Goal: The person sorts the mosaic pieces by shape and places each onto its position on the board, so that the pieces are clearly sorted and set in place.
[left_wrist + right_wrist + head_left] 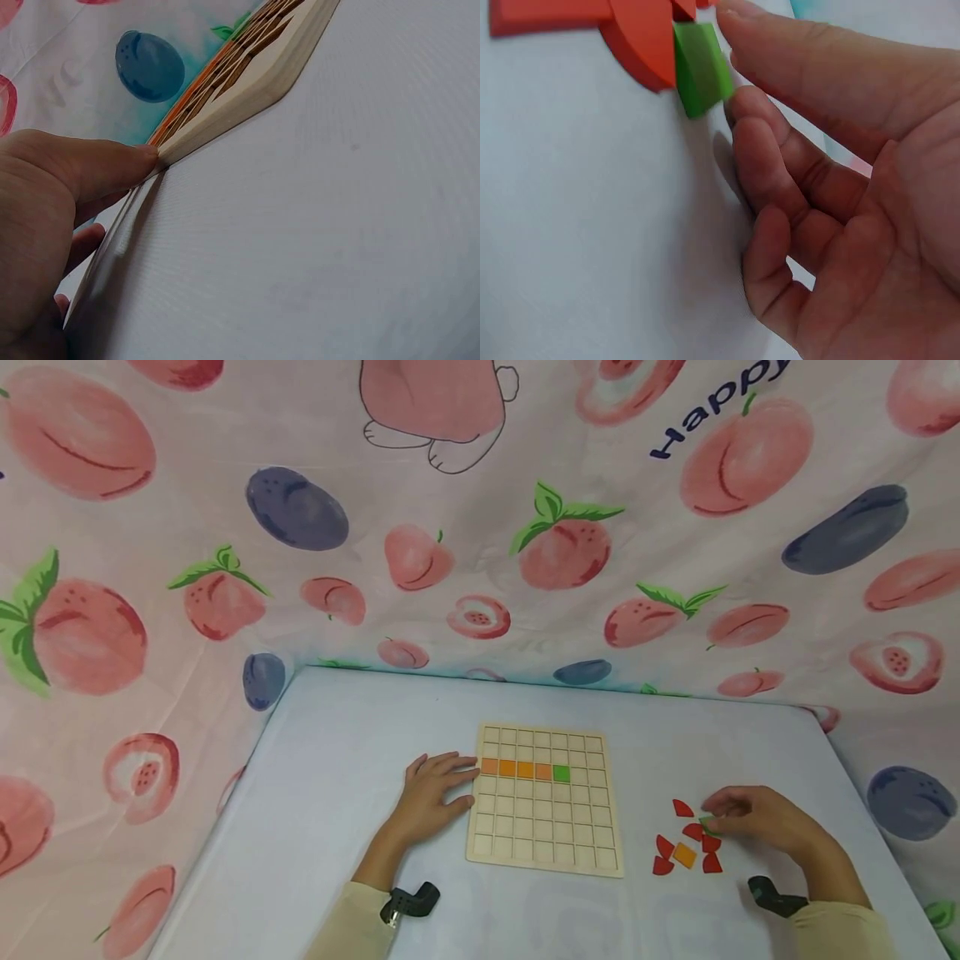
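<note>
A pale wooden grid board (pixel 543 827) lies on the white table. One of its rows bears orange tiles (pixel 516 768) and a green tile (pixel 561 773). My left hand (pixel 435 793) rests along the board's left edge, fingers extended; the left wrist view shows its thumb (pixel 112 161) against the wooden side. Over at the right, my right hand (pixel 761 814) pinches a small green block (pixel 703 71) between thumb and fingertips. That block is tilted and overlaps a red piece (pixel 646 41). Its far side is hidden.
Several red quarter-round pieces (pixel 663 865) lie right of the board, around an orange square (pixel 684 855). A fruit-printed cloth (pixel 480 552) hangs behind the table and down its left side. Each wrist wears a black camera mount (pixel 776 897).
</note>
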Action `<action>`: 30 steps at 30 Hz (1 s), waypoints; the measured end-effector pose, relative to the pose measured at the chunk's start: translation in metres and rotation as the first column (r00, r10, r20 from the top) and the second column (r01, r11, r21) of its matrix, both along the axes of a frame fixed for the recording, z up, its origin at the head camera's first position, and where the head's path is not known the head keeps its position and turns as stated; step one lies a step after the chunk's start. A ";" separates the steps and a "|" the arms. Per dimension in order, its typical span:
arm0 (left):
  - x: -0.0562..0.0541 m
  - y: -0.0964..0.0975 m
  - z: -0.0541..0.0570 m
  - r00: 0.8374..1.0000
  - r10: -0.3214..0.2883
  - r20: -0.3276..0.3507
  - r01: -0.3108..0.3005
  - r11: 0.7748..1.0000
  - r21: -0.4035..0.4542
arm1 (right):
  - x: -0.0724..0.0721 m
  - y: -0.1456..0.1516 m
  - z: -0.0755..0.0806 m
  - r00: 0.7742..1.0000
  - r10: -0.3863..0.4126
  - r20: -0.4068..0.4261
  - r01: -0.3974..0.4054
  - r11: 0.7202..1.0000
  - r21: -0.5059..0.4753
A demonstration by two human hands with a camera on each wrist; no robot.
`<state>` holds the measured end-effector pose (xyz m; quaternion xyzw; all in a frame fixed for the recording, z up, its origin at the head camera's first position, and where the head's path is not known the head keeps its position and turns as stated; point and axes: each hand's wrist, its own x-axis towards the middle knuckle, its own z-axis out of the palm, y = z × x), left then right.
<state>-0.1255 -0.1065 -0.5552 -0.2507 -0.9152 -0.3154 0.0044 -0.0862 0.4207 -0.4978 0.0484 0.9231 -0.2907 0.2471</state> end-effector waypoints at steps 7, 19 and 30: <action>0.001 0.001 -0.001 1.000 -0.003 -0.025 0.003 1.000 0.005 | -0.001 0.005 -0.001 0.999 -0.028 0.047 0.030 0.999 -0.037; -0.001 -0.001 0.000 1.000 -0.002 0.010 0.002 1.000 -0.010 | -0.005 -0.001 -0.003 0.998 -0.049 0.039 0.049 0.999 -0.005; -0.001 0.001 0.000 1.000 0.001 0.013 -0.001 1.000 -0.006 | -0.001 -0.007 0.000 1.000 -0.022 0.012 0.023 0.999 -0.037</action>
